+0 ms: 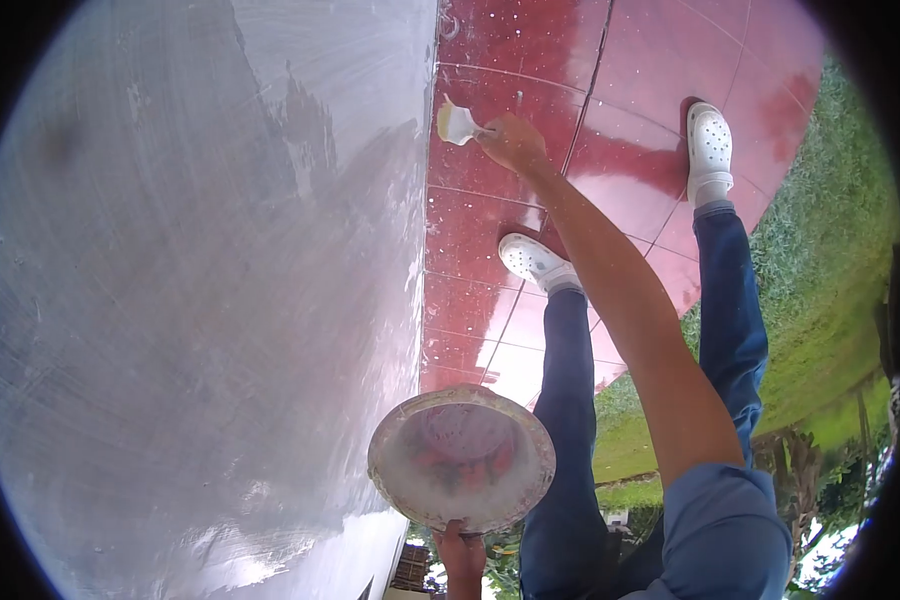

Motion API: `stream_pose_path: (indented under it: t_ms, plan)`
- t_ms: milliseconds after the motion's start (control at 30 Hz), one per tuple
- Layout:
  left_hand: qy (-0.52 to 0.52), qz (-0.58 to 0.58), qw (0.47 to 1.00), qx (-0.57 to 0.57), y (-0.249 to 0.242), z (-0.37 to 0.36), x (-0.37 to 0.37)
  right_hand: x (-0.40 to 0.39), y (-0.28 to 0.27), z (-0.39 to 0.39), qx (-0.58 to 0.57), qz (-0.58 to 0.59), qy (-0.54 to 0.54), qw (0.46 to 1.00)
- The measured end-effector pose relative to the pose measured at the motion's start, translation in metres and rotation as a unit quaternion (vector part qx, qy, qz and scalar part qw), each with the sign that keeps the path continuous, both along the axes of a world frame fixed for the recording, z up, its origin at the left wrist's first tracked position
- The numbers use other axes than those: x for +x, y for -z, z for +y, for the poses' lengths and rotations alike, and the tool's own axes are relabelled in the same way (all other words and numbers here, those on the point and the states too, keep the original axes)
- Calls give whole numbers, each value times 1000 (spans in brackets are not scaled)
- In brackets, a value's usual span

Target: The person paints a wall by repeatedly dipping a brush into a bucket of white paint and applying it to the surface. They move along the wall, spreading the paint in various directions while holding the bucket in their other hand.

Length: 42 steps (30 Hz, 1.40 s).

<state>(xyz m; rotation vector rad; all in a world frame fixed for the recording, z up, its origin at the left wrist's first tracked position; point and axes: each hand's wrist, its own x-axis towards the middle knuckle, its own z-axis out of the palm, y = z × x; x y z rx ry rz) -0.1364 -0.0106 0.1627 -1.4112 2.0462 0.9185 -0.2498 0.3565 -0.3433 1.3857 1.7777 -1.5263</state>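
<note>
My right hand (515, 143), at the end of an outstretched arm, is closed around the handle of a paintbrush (458, 124). Its pale yellowish bristles are right by the line where the wall (200, 300) meets the red floor. Lower in the view, my left hand (460, 553) grips the rim of a round basin (390, 450), thumb over the edge. Whitish smears coat the basin, and a pinkish-red patch shows inside it. Streaky grey and white brush marks cover the wall, with darker patches near its upper part.
Red tiles (660, 60) speckled with white drops run along the wall. My feet, in white clogs (710, 140), stand on them. Beyond the tiles lies grass (810, 220), with trees (805, 470) farther off.
</note>
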Motion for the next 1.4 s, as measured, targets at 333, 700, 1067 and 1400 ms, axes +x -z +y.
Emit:
stream_pose_path:
  t_ms: [333,700,1067,1400]
  plan:
    - [-29,24,999,11,8,24,-5,15,-285,10,-167,467,118,860]
    - [14,1,1000,6,9,30,-5,6,0,16,3,50,62,997]
    - [5,22,1000,8,3,47,-9,5,-294,12,-182,575,127,787]
    - [6,-6,1000,5,7,41,-6,13,-7,19,-9,79,41,996]
